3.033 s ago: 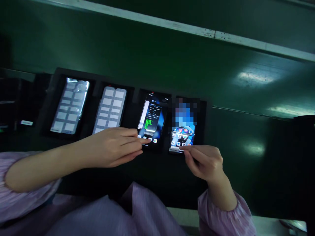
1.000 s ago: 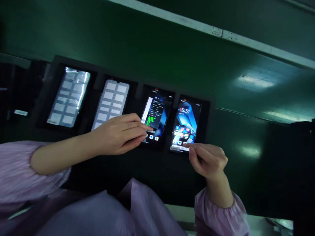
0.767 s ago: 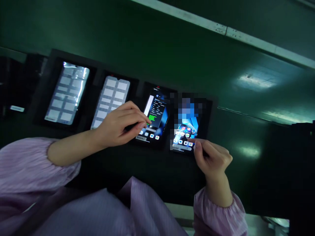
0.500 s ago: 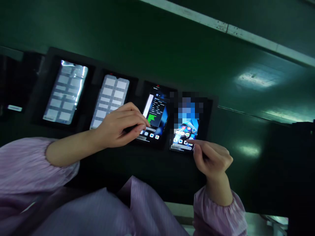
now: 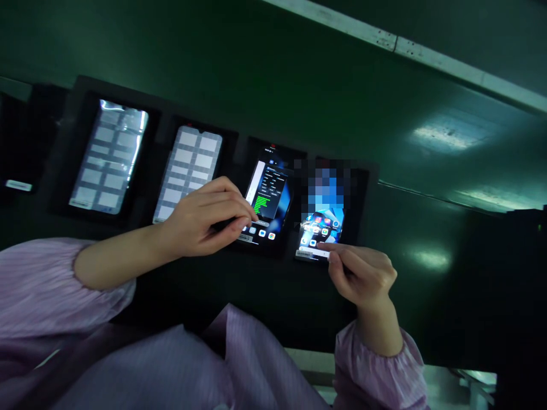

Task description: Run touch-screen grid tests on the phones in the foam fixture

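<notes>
Four smartphones lie face up in a slanting row. My left hand (image 5: 209, 217) reaches over the lower left of a phone with a dark window and green text lines (image 5: 274, 199). Its fingers are bent together, nothing in them, and the foremost fingertip is at the lower screen. My right hand (image 5: 364, 272) points its index finger at the bottom icons of the rightmost phone (image 5: 331, 223), whose upper screen is pixelated. The other fingers are curled in with nothing held. Whether either fingertip presses the glass, I cannot tell.
Two more phones, the second one (image 5: 188, 165) and the leftmost (image 5: 109, 156), show pale grids of blocks. A dark mat or tray (image 5: 164, 102) lies under the row on the green table (image 5: 239, 68). A dark object with a white label (image 5: 19, 185) sits at far left.
My right index finger has shifted slightly left along the bottom icons of the rightmost phone. My left hand stays over the same phone. The view has shifted slightly.
</notes>
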Available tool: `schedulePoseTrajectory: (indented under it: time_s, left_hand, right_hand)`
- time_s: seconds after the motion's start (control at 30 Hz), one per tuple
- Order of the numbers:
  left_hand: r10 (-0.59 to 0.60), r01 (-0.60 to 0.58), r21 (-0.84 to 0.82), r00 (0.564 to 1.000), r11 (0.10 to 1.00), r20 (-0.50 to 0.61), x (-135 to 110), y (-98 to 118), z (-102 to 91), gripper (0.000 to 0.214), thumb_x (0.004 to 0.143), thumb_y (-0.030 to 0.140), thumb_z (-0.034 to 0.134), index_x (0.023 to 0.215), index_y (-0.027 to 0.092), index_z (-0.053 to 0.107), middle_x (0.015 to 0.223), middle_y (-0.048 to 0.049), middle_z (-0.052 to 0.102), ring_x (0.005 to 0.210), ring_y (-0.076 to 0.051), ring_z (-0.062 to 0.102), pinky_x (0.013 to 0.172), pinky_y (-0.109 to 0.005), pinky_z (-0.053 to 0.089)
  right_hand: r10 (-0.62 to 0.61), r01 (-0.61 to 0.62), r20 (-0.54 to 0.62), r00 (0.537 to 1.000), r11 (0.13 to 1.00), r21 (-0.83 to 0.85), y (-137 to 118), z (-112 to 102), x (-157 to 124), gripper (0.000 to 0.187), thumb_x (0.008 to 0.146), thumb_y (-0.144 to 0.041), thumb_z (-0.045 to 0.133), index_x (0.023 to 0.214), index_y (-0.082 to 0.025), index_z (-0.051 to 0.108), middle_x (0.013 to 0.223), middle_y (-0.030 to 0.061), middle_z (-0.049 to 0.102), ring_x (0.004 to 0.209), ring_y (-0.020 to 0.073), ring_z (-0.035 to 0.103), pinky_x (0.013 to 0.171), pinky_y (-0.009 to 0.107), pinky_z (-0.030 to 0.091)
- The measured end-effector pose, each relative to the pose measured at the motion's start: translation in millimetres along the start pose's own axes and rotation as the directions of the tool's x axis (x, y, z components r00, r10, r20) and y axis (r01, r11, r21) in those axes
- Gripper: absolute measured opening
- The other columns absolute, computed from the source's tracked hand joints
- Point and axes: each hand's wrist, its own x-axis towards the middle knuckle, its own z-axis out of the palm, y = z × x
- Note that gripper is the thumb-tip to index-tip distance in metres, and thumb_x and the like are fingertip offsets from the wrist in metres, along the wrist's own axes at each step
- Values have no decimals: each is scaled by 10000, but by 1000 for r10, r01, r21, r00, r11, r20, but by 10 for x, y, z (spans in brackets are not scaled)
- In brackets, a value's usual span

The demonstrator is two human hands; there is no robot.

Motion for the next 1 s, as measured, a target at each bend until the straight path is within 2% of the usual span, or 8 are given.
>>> schedulePoseTrajectory:
  time_s: [0.27,0.33,0.5,0.67,0.77,0.87,0.93,1.0]
  left_hand:
    - [4,-4,-23,1000,1000,2,-3,17,-12,145,994,131,517,945,184,643,918,2,740,890,-108,576,786,-276,480]
    - [1,-1,-36,1000,999,11,-2,16,-9,144,1001,137,512,949,182,637,932,5,739,899,-102,583,812,-277,483]
    - [-5,5,-29,1000,1000,2,3,12,-13,153,1005,142,507,944,194,637,930,18,739,891,-104,579,796,-279,473]
    - [-47,47,55,999,997,9,16,-2,-28,158,1011,151,504,931,180,637,959,4,748,905,-115,579,849,-298,467]
    - [-117,112,181,993,977,17,20,-13,-26,191,1027,188,474,908,173,622,1035,-24,758,960,-153,574,887,-335,458]
    - [-176,169,264,984,950,1,15,-19,-14,239,1039,235,423,855,190,570,1098,-18,761,1008,-193,572,888,-382,419]
    - [-157,144,310,987,940,18,12,-19,0,228,1035,250,418,856,194,548,1139,-15,758,1032,-208,579,867,-397,387]
    - [-109,81,346,992,935,61,12,-11,16,217,1031,272,426,867,189,541,1187,-28,749,1056,-219,587,857,-400,369]
  right_hand:
    - [-41,41,-1,999,998,42,11,8,-5,373,957,-63,570,620,-215,514,629,-18,762,540,106,748,472,168,540]
    - [-47,48,-7,999,998,43,10,5,-5,354,961,-71,569,638,-212,534,666,-12,782,539,101,744,464,169,532]
    - [32,-29,41,999,996,-84,-13,4,-8,248,999,-121,585,768,-191,645,963,37,848,612,104,767,493,194,549]
    - [169,-185,-101,980,965,-188,-19,-12,-24,304,991,-91,583,724,-223,643,839,-24,832,548,84,704,483,217,514]
    - [141,-161,-122,983,971,-178,-7,-22,-19,238,967,-108,604,791,-250,681,880,-11,835,700,163,727,608,304,575]
    - [62,-60,3,998,978,-200,9,-7,-15,171,966,-144,620,856,-253,694,1001,14,840,1037,263,747,846,428,604]
    - [64,-55,34,997,973,-226,25,9,-28,158,981,-151,612,899,-251,701,999,11,836,1123,279,739,974,485,578]
    - [110,-116,-37,993,960,-254,45,19,-51,159,992,-146,602,946,-251,712,928,3,827,1114,278,746,1023,507,566]
